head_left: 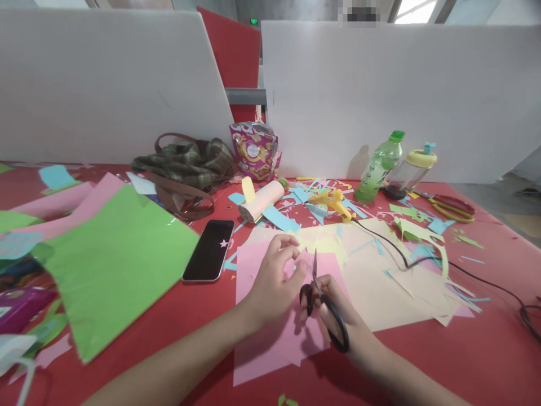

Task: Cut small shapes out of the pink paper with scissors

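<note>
My right hand [338, 301] is closed on a pair of black-handled scissors [337, 324], with fingers through the loops. Their blades point up and away from me, nearly together. To the left of the blades, my left hand [276, 282] hovers with its fingers curved and the thumb apart; I see nothing between them. Under both hands lie pink paper sheets [249, 355], partly hidden by my forearms. A large cream sheet [380, 310] extends to the right, with paper scraps on it.
Left are a phone [209, 251] and green paper [122, 265]. Behind stand a paper-wrapped tube [264, 200], a yellow glue gun [332, 202] with a black cord, a snack bag [255, 152] and a green bottle [380, 166]. Red-handled scissors [454, 206] lie right, amid several scraps.
</note>
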A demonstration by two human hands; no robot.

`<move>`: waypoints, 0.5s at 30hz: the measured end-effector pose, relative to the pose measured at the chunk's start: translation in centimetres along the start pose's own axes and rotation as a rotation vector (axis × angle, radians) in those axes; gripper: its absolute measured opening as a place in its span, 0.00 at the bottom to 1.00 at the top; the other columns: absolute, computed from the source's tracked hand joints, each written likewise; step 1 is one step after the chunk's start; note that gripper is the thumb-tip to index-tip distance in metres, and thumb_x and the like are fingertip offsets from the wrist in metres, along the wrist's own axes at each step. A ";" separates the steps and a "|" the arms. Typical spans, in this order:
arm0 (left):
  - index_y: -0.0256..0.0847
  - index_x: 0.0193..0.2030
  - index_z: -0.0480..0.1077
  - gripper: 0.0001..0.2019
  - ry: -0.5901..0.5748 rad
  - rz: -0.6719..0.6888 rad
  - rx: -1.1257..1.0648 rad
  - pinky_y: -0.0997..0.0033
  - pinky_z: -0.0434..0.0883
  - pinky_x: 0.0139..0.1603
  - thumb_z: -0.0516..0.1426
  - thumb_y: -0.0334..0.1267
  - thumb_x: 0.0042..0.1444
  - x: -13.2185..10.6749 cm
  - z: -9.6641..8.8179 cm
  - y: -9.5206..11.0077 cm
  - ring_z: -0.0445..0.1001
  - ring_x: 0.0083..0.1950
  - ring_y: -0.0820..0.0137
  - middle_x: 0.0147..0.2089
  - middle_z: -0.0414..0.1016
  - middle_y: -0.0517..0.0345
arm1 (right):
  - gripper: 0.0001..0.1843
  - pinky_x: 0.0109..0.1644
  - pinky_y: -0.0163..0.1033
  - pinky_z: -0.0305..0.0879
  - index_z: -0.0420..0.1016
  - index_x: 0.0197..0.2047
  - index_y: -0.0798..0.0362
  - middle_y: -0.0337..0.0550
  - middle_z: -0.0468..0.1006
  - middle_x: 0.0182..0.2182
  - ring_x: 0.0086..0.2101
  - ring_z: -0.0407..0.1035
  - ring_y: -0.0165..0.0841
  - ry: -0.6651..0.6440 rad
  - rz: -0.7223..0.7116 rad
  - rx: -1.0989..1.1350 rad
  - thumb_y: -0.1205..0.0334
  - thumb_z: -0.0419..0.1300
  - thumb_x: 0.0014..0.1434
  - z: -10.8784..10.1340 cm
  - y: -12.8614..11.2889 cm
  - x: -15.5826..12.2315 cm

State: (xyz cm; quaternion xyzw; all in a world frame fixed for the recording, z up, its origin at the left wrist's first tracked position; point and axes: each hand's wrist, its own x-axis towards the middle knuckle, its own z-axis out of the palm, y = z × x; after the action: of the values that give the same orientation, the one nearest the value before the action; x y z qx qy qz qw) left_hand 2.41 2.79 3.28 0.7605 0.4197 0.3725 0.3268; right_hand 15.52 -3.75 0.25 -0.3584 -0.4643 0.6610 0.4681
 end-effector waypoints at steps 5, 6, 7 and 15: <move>0.39 0.25 0.56 0.07 0.009 -0.057 -0.038 0.67 0.60 0.48 0.47 0.33 0.53 -0.1 0.2 -0.1 0.60 0.47 0.69 0.42 0.58 0.55 | 0.14 0.27 0.35 0.60 0.53 0.32 0.48 0.36 0.60 0.26 0.24 0.61 0.28 0.041 0.022 0.031 0.49 0.53 0.51 0.3 -0.1 0.1; 0.39 0.25 0.57 0.06 0.007 -0.070 -0.047 0.67 0.60 0.49 0.47 0.33 0.53 -0.2 0.3 -0.1 0.60 0.47 0.69 0.42 0.59 0.55 | 0.15 0.27 0.35 0.61 0.52 0.32 0.48 0.36 0.60 0.27 0.24 0.62 0.28 0.044 0.018 0.029 0.49 0.53 0.51 0.3 -0.1 0.1; 0.39 0.26 0.57 0.06 0.006 -0.083 -0.058 0.67 0.60 0.49 0.47 0.33 0.53 -0.2 0.3 -0.1 0.60 0.47 0.69 0.42 0.59 0.55 | 0.15 0.28 0.36 0.61 0.52 0.32 0.48 0.37 0.61 0.27 0.25 0.62 0.29 0.047 0.013 0.022 0.49 0.53 0.51 0.4 -0.1 0.1; 0.39 0.26 0.59 0.07 0.006 -0.146 -0.147 0.68 0.60 0.49 0.46 0.35 0.54 -0.4 0.7 -0.2 0.60 0.47 0.70 0.42 0.58 0.55 | 0.16 0.33 0.41 0.62 0.51 0.31 0.48 0.35 0.62 0.25 0.26 0.65 0.30 0.076 0.020 -0.012 0.49 0.54 0.51 0.6 0.0 0.2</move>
State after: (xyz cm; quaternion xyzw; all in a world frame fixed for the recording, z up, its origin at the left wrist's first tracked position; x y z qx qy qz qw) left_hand 2.75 2.36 2.63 0.7007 0.4466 0.3796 0.4067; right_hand 14.93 -3.78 0.40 -0.3906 -0.4467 0.6488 0.4764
